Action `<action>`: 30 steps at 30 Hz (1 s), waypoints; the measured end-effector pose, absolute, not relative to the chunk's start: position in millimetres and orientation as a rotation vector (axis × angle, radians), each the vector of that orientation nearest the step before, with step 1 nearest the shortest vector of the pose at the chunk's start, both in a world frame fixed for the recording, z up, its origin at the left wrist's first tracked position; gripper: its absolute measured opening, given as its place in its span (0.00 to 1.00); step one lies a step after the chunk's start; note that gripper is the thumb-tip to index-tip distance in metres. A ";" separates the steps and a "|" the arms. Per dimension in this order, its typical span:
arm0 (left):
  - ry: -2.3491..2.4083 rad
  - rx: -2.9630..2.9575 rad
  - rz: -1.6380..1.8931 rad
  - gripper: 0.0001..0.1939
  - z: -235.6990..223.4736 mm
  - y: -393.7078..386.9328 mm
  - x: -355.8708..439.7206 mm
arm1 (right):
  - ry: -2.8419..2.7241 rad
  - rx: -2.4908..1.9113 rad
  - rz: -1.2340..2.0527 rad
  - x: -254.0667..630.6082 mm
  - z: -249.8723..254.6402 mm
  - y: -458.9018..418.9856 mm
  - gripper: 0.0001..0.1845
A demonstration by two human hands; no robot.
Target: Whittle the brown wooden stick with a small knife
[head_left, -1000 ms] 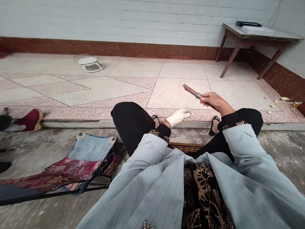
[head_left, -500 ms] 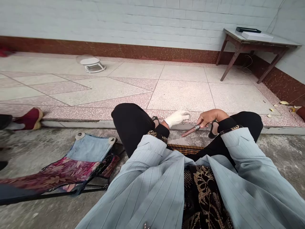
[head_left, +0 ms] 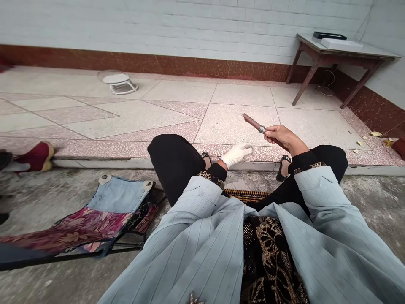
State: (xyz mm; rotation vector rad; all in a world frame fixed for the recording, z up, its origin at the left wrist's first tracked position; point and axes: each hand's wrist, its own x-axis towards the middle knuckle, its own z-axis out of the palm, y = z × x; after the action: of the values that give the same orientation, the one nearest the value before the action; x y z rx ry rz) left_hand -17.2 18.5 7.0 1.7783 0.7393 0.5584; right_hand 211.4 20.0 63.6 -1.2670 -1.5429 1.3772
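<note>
My right hand point(head_left: 280, 136) is bare and closed round the near end of a short brown stick point(head_left: 251, 121). Silvery wire point(head_left: 262, 129) is wound round the stick just beyond my fingertips. The stick's far end points up and to the left, over the tiled step. A white knitted glove covers my left hand point(head_left: 236, 155), which hovers lower, between my knees at the step's edge. Its fingers are curled together at a greyish spot; what they grip is too small to make out. The hands are apart.
A folding chair point(head_left: 118, 196) with denim and flowered cloth stands at my left. Another person's red shoe point(head_left: 38, 157) rests by the step point(head_left: 158, 163). A small white stool point(head_left: 120, 82) and a wooden table point(head_left: 344, 52) with boxes stand near the wall. Yellowish peels point(head_left: 375, 134) lie at right.
My right hand dipped with the stick, its tip pointing down below the gloved hand, then rose again to about the earlier height. My left hand has stayed nearly still.
</note>
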 end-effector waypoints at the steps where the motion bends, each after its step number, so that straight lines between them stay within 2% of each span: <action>1: 0.770 1.836 0.548 0.13 9.4 17.6 -16.9 | -1.550 -1.333 1.345 211.5 63.7 21.5 0.04; 6: 0.866 2.030 0.495 0.12 13.5 15.6 -19.4 | -1.764 -1.737 1.034 204.4 68.3 22.3 0.09; 10: 0.918 2.245 0.368 0.12 12.2 17.9 -25.0 | -2.223 -2.021 0.752 195.5 63.6 19.9 0.11; 11: 0.918 2.305 0.331 0.13 11.8 18.8 -26.4 | -2.361 -2.046 0.812 194.0 61.2 19.0 0.10; 13: 0.854 2.358 0.286 0.12 11.1 20.2 -28.7 | -2.580 -1.967 1.148 192.7 57.1 16.8 0.09; 16: 0.709 2.207 0.332 0.10 9.4 22.1 -30.8 | -2.625 -1.499 1.779 196.9 58.4 12.7 0.14; 18: 0.682 2.052 0.404 0.12 7.5 23.1 -30.7 | -2.505 -1.163 1.928 203.0 65.4 9.5 0.18; 21: 0.701 1.914 0.493 0.18 3.7 23.8 -28.5 | -2.123 -0.946 1.739 212.4 78.9 5.0 0.18; 24: 0.671 1.702 0.551 0.17 1.3 22.4 -25.0 | -1.643 -0.895 1.489 216.7 85.9 4.5 0.16; 27: 0.622 1.639 0.575 0.16 3.8 19.3 -22.4 | -1.423 -1.068 1.288 216.5 83.8 10.9 0.12; 30: 0.630 1.785 0.555 0.14 10.5 16.4 -21.7 | -1.484 -1.416 1.065 213.8 78.3 18.7 0.09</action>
State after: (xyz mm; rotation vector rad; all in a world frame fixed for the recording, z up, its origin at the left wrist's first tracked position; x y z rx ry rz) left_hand -21.7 16.4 10.5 1.7848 0.6305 0.5551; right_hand 213.8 18.7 78.3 -1.4157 -1.4843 1.0650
